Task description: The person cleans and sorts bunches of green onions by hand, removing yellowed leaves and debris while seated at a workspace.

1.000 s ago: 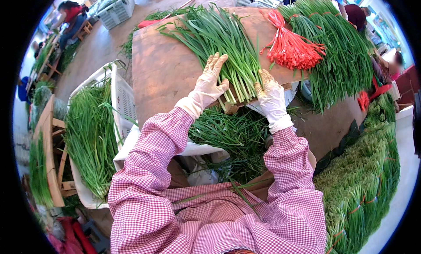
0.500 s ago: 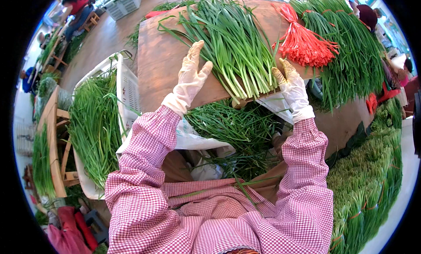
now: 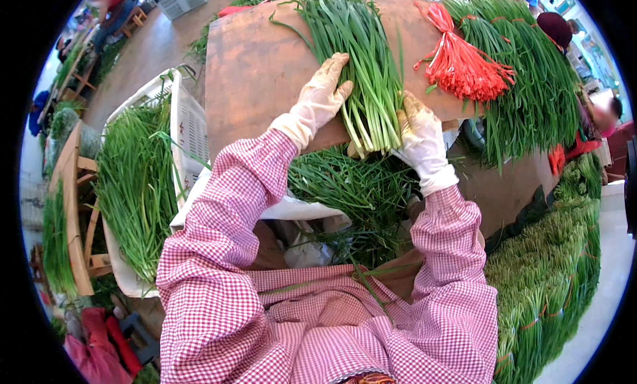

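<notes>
A loose bunch of long green chives (image 3: pixel 361 65) lies on a brown wooden board (image 3: pixel 259 65), cut ends toward me at the board's near edge. My left hand (image 3: pixel 323 95), in a pale glove, presses flat against the bunch's left side. My right hand (image 3: pixel 418 135), also gloved, cups the right side near the cut ends. Together they squeeze the stalks between them. Red-and-white checked sleeves cover both forearms.
A bundle of red ties (image 3: pixel 464 69) lies on the board's right. More chives fill a white crate (image 3: pixel 136 178) on the left, a heap (image 3: pixel 358 192) under the board, and stacked bundles (image 3: pixel 551 278) on the right. Other people sit at the far edges.
Both hands have drawn in against the sides of the bunch, gathering the spread stalks into a narrower, tighter bundle near the board's front edge.
</notes>
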`<state>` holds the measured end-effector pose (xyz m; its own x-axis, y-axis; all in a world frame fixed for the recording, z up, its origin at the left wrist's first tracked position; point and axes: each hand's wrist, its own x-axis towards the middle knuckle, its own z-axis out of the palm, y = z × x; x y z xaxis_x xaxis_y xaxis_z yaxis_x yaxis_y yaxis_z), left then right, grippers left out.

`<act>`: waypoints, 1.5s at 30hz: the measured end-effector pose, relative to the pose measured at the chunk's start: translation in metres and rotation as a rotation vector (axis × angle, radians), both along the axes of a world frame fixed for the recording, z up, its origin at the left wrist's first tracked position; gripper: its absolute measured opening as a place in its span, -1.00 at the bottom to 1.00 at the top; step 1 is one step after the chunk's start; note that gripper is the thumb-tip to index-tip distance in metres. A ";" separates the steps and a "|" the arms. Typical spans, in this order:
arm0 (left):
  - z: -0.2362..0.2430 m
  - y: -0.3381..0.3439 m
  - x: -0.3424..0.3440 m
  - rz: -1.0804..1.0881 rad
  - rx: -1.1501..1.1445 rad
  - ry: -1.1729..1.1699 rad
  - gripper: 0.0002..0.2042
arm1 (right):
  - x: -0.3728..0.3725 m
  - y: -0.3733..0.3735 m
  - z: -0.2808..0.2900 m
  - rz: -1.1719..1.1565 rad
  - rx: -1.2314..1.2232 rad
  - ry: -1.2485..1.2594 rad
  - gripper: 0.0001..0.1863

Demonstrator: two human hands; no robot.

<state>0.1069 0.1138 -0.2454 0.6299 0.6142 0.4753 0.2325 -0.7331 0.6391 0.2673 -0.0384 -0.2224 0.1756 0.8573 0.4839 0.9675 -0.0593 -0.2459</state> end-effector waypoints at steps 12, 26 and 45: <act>0.028 -0.019 -0.068 -0.030 -0.090 -0.322 -0.54 | -0.029 -0.071 0.046 0.281 0.033 0.774 -0.85; 0.039 -0.053 -0.038 -0.219 0.145 -0.071 -0.48 | -0.049 -0.068 0.048 0.400 -0.605 0.617 -0.65; 0.030 -0.027 0.009 -0.010 0.363 0.393 -0.53 | -0.002 0.042 -0.004 -0.037 -0.010 0.193 -0.57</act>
<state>0.1157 0.0871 -0.2151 0.8082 0.4470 0.3834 0.3950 -0.8943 0.2102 0.2651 0.0033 -0.2269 0.2955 0.8533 0.4295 0.8994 -0.0970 -0.4261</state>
